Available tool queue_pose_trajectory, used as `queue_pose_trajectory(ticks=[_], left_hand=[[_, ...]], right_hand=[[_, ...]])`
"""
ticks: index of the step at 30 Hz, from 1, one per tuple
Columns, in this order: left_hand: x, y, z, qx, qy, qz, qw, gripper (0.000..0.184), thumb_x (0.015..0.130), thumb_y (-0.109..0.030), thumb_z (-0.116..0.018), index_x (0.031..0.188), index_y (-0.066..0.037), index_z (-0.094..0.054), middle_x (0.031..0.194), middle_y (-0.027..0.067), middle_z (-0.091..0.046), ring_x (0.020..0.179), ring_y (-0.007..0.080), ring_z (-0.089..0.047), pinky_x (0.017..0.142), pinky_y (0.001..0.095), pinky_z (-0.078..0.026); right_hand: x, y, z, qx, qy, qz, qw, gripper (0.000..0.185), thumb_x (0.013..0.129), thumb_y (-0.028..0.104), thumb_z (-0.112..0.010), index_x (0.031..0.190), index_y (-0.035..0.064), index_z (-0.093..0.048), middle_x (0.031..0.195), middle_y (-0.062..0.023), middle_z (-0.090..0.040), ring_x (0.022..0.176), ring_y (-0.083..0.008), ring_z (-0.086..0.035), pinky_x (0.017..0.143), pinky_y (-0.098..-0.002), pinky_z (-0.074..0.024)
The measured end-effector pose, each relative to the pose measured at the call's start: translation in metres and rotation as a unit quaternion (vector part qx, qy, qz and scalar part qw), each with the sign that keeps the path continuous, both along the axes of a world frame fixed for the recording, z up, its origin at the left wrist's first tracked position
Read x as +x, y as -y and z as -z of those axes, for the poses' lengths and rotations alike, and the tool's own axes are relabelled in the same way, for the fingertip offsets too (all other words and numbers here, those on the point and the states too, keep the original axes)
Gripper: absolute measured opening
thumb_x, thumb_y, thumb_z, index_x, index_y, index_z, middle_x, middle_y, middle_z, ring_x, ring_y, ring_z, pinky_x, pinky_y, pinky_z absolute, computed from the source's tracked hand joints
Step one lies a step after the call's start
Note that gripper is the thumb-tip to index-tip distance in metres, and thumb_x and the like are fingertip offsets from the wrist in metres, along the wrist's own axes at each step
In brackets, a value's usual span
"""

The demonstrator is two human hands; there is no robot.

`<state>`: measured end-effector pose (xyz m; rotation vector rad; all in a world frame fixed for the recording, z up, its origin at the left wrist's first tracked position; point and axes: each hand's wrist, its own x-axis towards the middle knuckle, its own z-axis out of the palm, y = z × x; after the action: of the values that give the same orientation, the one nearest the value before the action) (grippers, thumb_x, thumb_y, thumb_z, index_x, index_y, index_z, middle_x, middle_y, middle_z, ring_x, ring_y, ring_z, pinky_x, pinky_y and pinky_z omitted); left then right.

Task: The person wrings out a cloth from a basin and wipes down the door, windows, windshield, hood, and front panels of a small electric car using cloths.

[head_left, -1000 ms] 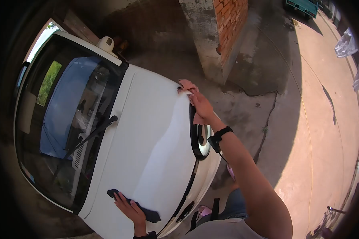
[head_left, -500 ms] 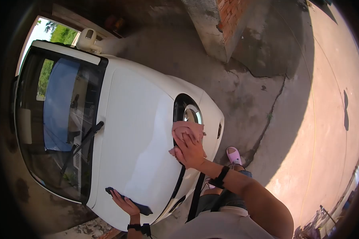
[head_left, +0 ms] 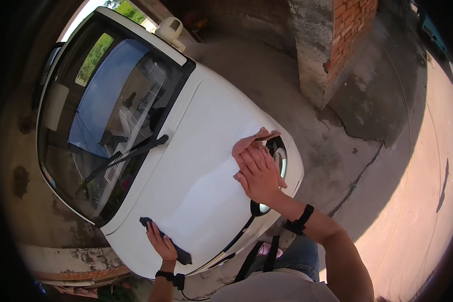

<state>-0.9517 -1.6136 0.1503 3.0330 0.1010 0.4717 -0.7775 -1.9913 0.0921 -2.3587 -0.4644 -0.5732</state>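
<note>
A pink cloth (head_left: 247, 143) lies bunched under my right hand (head_left: 259, 175), at the edge of the white car's hood (head_left: 201, 166). The hand presses it down with fingers stretched forward, next to the headlight (head_left: 283, 163), which it partly hides. Nearer the hood's lower left, my left hand (head_left: 161, 243) rests with fingers extended on a dark cloth (head_left: 183, 255). That cloth sticks out on both sides of the left hand and touches the white panel.
The windshield (head_left: 110, 110) with its black wiper (head_left: 136, 151) is at left, a side mirror (head_left: 169, 32) above it. A brick-and-concrete pillar (head_left: 317, 55) rises beyond the car. Cracked concrete floor (head_left: 337, 161) lies at right, partly sunlit.
My right hand has moved the pink cloth from over the headlight onto the hood edge beside it. The left hand stays on the dark cloth. The whole view has turned and shifted.
</note>
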Motion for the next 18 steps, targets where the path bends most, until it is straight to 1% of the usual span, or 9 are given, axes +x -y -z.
queue_pose_trajectory(ticks=[2, 4, 6, 10, 12, 13, 15, 16, 18], left_hand=[[-0.004, 0.002, -0.001, 0.006, -0.002, -0.002, 1.000, 0.060, 0.096, -0.026, -0.035, 0.146, 0.006, -0.033, 0.152, 0.0305, -0.029, 0.138, 0.0498, -0.029, 0.116, 0.0569, -0.016], [-0.001, 0.002, -0.001, -0.002, 0.002, 0.003, 1.000, 0.061, 0.094, -0.026, -0.036, 0.146, 0.006, -0.034, 0.151, 0.0308, -0.030, 0.137, 0.0503, -0.030, 0.115, 0.0575, -0.016], [-0.001, -0.001, 0.000, -0.008, 0.006, -0.003, 1.000, 0.061, 0.094, -0.026, -0.037, 0.145, 0.006, -0.034, 0.151, 0.0305, -0.031, 0.137, 0.0500, -0.030, 0.115, 0.0575, -0.016], [-0.002, 0.001, 0.003, -0.023, 0.002, -0.014, 1.000, 0.061, 0.093, -0.026, -0.038, 0.145, 0.005, -0.037, 0.151, 0.0297, -0.032, 0.137, 0.0495, -0.031, 0.116, 0.0572, -0.017], [-0.003, 0.002, 0.007, -0.046, 0.022, -0.022, 0.998, 0.060, 0.092, -0.026, -0.040, 0.145, 0.004, -0.038, 0.150, 0.0296, -0.033, 0.137, 0.0497, -0.032, 0.116, 0.0579, -0.016], [-0.002, 0.003, 0.006, -0.049, 0.014, -0.016, 0.999, 0.060, 0.092, -0.025, -0.041, 0.144, 0.003, -0.039, 0.150, 0.0295, -0.034, 0.136, 0.0497, -0.032, 0.115, 0.0586, -0.017], [-0.006, -0.008, 0.000, -0.059, 0.021, -0.018, 0.998, 0.059, 0.091, -0.024, -0.042, 0.144, 0.003, -0.040, 0.149, 0.0294, -0.034, 0.136, 0.0497, -0.033, 0.115, 0.0592, -0.017], [-0.005, -0.005, 0.002, -0.057, 0.025, -0.015, 0.998, 0.059, 0.090, -0.023, -0.043, 0.144, 0.002, -0.041, 0.149, 0.0290, -0.035, 0.136, 0.0495, -0.033, 0.115, 0.0596, -0.017], [0.000, 0.000, 0.004, -0.064, 0.039, -0.019, 0.997, 0.059, 0.089, -0.022, -0.044, 0.143, 0.001, -0.042, 0.149, 0.0286, -0.036, 0.136, 0.0492, -0.033, 0.114, 0.0600, -0.018]], right_hand=[[0.018, -0.019, -0.020, -0.131, 0.053, -0.169, 0.976, 0.053, 0.099, 0.034, -0.045, 0.148, 0.0151, -0.041, 0.155, -0.0079, -0.035, 0.144, -0.0240, -0.029, 0.121, -0.0469, -0.0123], [0.052, -0.051, -0.009, -0.145, 0.122, -0.339, 0.921, 0.050, 0.101, 0.036, -0.040, 0.150, 0.0235, -0.038, 0.156, -0.0047, -0.033, 0.145, -0.0201, -0.027, 0.123, -0.0429, -0.0085], [0.098, -0.075, -0.023, -0.154, 0.119, -0.371, 0.908, 0.050, 0.102, 0.036, -0.038, 0.150, 0.0227, -0.036, 0.156, -0.0018, -0.033, 0.145, -0.0183, -0.026, 0.123, -0.0422, -0.0091], [0.197, -0.084, -0.049, -0.149, 0.100, -0.247, 0.952, 0.044, 0.099, 0.026, -0.041, 0.142, 0.0151, -0.047, 0.150, -0.0029, -0.041, 0.143, -0.0212, -0.029, 0.122, -0.0408, -0.0131], [0.258, -0.066, -0.061, -0.137, 0.059, -0.118, 0.982, 0.044, 0.096, 0.020, -0.043, 0.139, 0.0129, -0.049, 0.150, -0.0046, -0.042, 0.141, -0.0248, -0.033, 0.120, -0.0418, -0.0196], [0.279, -0.055, -0.058, -0.094, 0.022, -0.079, 0.992, 0.043, 0.094, 0.018, -0.044, 0.136, 0.0106, -0.050, 0.148, -0.0072, -0.044, 0.139, -0.0281, -0.038, 0.115, -0.0417, -0.0309], [0.316, -0.044, -0.074, -0.094, -0.178, 0.053, 0.978, 0.042, 0.091, 0.014, -0.046, 0.132, 0.0124, -0.054, 0.137, -0.0115, -0.055, 0.122, -0.0308, -0.054, 0.095, -0.0438, -0.0489], [0.345, -0.023, -0.089, -0.035, -0.346, 0.036, 0.937, 0.042, 0.094, 0.017, -0.044, 0.134, 0.0061, -0.051, 0.134, -0.0173, -0.056, 0.124, -0.0352, -0.053, 0.103, -0.0411, -0.0443], [0.354, -0.030, -0.111, -0.086, -0.230, 0.076, 0.966, 0.043, 0.097, 0.024, -0.042, 0.134, 0.0057, -0.051, 0.131, -0.0183, -0.058, 0.123, -0.0363, -0.054, 0.104, -0.0424, -0.0433]])
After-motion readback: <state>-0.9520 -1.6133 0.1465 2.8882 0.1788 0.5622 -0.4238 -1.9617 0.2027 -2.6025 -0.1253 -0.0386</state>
